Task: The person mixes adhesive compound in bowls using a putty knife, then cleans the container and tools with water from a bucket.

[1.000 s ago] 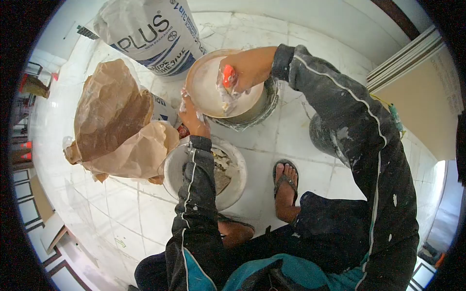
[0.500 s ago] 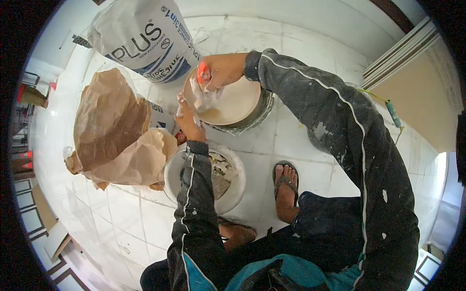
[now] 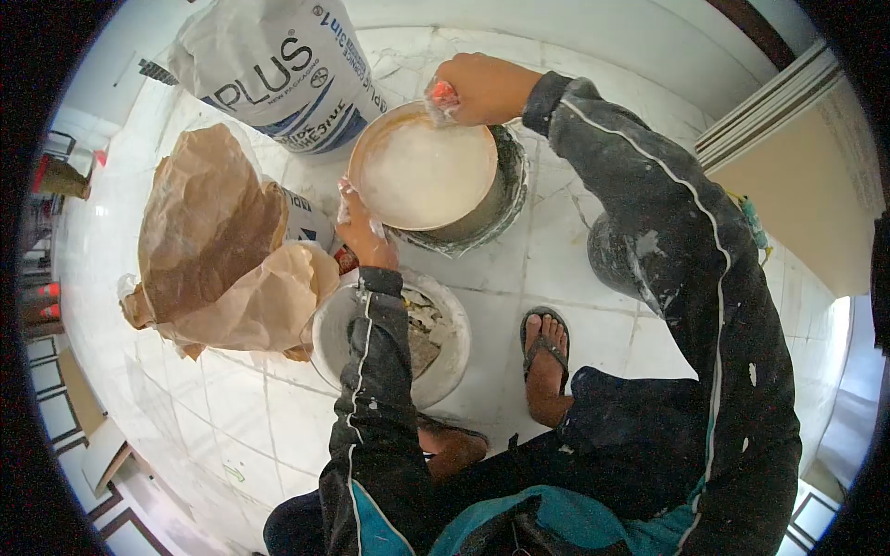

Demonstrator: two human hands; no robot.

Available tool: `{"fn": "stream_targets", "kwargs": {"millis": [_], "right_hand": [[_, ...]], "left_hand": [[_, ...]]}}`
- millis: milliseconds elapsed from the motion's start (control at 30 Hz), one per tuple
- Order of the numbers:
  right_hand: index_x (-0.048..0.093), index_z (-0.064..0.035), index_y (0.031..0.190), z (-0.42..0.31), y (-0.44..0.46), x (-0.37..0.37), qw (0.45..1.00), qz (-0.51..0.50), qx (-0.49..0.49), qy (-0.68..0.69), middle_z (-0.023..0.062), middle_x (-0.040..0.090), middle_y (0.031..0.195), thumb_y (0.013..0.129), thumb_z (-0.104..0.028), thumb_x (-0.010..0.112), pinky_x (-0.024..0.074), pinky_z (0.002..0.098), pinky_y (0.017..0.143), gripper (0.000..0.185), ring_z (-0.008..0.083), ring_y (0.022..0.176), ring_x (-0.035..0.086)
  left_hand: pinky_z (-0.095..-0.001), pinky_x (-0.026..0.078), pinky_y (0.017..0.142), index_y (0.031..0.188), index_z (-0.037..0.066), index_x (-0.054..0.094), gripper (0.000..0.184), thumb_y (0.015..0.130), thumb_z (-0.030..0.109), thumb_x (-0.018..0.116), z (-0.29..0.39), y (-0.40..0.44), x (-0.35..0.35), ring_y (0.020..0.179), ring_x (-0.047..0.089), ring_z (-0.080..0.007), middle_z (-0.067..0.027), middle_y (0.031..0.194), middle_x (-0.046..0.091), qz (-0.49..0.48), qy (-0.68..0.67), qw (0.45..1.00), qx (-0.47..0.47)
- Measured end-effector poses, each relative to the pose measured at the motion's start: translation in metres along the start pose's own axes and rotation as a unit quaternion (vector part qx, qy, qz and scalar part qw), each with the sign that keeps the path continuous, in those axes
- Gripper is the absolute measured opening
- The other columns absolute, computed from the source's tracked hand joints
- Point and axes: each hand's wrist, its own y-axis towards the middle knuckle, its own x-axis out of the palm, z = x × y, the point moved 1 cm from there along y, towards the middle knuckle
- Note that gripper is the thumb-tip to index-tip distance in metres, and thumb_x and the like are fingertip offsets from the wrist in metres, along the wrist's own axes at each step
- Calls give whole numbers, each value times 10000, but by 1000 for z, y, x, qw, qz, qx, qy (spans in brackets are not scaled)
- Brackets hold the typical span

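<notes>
A round tan-rimmed bowl (image 3: 427, 176) with a pale, milky content sits over a dark bucket (image 3: 508, 196), whose coated rim shows at the right and below. My left hand (image 3: 365, 230), smeared white, grips the bowl's left edge. At the far rim of the bowl, my right hand (image 3: 489, 87) is closed around a crumpled clear plastic piece with an orange-red patch (image 3: 444, 94); its full shape is hidden by the fingers. Just below my left hand stands a white bucket (image 3: 451, 361) holding grey, broken residue.
A large white PLUS adhesive bag (image 3: 278, 79) stands behind the bowl. An open brown paper sack (image 3: 209, 241) is at the left. Another dark bucket (image 3: 616, 264) sits beside my right sleeve. Stacked boards (image 3: 807, 167) lean at the right. My sandalled foot (image 3: 545, 357) is on the tiles.
My right hand has moved from inside the bowl up and right to its far rim, bringing the plastic piece along. My left hand stays at the bowl's left edge.
</notes>
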Motion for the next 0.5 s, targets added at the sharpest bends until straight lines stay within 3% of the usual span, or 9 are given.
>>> {"fn": "stream_targets", "kwargs": {"millis": [167, 267, 333, 367, 433, 500], "right_hand": [[632, -9, 982, -9, -10, -22, 997, -61, 54, 2, 199, 651, 831, 670, -170, 663, 489, 430, 759, 353, 377, 833, 621], [617, 10, 918, -22, -13, -35, 984, -144, 97, 29, 157, 643, 787, 677, -191, 686, 503, 384, 657, 321, 298, 734, 640], [596, 17, 902, -21, -11, -29, 957, -244, 64, 146, 87, 627, 761, 706, -160, 693, 502, 327, 568, 281, 190, 663, 632], [596, 17, 902, -20, -10, -23, 956, -246, 63, 146, 87, 627, 761, 706, -160, 693, 502, 327, 568, 281, 190, 663, 632], [583, 12, 931, -21, -6, -4, 917, -271, 31, 291, 46, 609, 783, 743, -115, 684, 508, 286, 554, 248, 131, 653, 618], [586, 10, 929, -28, -4, 11, 908, -241, 23, 341, 50, 611, 796, 760, -106, 676, 513, 279, 561, 224, 137, 675, 624]], "left_hand": [[-322, 459, 921, 1349, -26, 447, 558, 984, 395, 459, 8, -1, -1, 1077, 580, -177, -105, 1267, 561, -2, -9, 999, -39], [-320, 464, 914, 1333, -21, 465, 555, 989, 413, 437, 8, 2, -3, 1075, 583, -181, -98, 1255, 566, -59, -14, 998, -34], [-321, 472, 900, 1328, -13, 477, 528, 985, 390, 465, 11, 1, -2, 1058, 593, -171, -82, 1235, 582, -60, -29, 997, -33], [-321, 472, 900, 1328, -13, 477, 528, 985, 390, 465, 11, 0, 0, 1058, 593, -171, -82, 1235, 582, -58, -29, 997, -34], [-286, 512, 714, 1164, -30, 580, 469, 952, 388, 557, 10, 1, 4, 845, 624, -135, -72, 1025, 644, 9, -64, 997, -43], [-287, 513, 715, 1152, -32, 585, 465, 951, 386, 562, 8, 4, 2, 841, 624, -133, -70, 1021, 644, 12, -63, 997, -49]]}}
